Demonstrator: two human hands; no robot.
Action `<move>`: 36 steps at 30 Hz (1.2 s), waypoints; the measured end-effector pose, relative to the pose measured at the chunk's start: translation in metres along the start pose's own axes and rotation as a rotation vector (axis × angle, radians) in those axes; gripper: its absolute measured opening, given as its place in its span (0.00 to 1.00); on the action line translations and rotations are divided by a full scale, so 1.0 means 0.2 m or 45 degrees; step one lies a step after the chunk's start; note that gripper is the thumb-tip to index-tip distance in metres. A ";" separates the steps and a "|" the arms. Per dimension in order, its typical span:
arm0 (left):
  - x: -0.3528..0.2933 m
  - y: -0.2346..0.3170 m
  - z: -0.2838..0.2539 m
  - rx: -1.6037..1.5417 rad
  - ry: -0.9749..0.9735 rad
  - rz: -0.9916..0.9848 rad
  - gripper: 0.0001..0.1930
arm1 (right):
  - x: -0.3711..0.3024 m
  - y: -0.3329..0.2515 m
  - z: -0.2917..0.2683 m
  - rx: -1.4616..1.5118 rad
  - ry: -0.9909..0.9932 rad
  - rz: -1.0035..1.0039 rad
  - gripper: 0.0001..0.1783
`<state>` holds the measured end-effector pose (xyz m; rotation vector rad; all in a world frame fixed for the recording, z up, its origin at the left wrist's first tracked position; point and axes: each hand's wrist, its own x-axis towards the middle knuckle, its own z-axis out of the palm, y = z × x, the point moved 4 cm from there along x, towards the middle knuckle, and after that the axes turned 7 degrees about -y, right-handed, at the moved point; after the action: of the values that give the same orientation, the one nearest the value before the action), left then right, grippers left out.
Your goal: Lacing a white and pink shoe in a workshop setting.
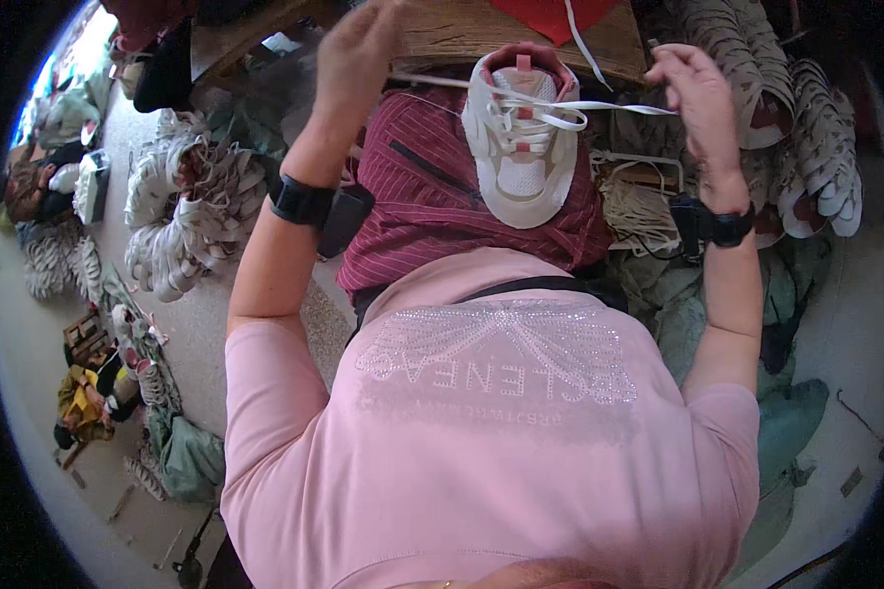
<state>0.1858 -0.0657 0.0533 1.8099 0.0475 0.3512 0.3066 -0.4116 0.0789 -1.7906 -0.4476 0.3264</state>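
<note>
Shoe (508, 182), off-white with pink accents: upper centre of the frame, on the maroon striped cloth (393, 216) over the person's lap. Long axis runs close to vertical in the frame. Toe points down, toward the person's torso; heel and collar sit at the top, next to the worktop (442, 37) edge. Lacing side faces the camera, sole down.

White lace (624, 106) spreads off both sides of the shoe, roughly crosswise to its long axis, with a small loop just right of the tongue.

Right hand (695, 93), upper right: fingers curled in, gripping the lace run that goes right from the shoe. A small dark tip shows by the fingertips, too small to identify.

Left hand (356, 54), upper left of centre: motion-blurred. The other lace run reaches it, but can't tell whether the fingers are closed on it.

Around it: red piece (565, 14) on the worktop at the top edge, another lace hanging off it. Bundle of pale laces (636, 211) right of the lap. Nested shoes (820, 147) at far right, ring of shoes (182, 211) on the left. Another person (88, 404) at lower left, well apart.
</note>
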 end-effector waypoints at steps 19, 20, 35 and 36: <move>-0.22 -0.22 0.32 0.037 -0.392 -0.413 0.13 | -0.10 0.06 0.41 -0.892 -0.219 -0.054 0.09; -0.22 -0.22 0.32 0.042 -0.386 -0.418 0.13 | -0.11 0.02 0.43 -1.077 -0.179 -0.144 0.08; -0.17 0.00 0.38 1.008 -0.300 0.198 0.09 | -0.11 -0.03 0.51 -1.427 -0.248 -0.484 0.06; -0.16 0.00 0.41 1.048 -0.344 0.273 0.08 | -0.11 -0.02 0.52 -1.444 -0.269 -0.489 0.06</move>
<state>0.1769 -0.1491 0.0275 2.6763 -0.2244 0.2472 0.2406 -0.3312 0.0562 -2.6849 -1.2860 -0.0530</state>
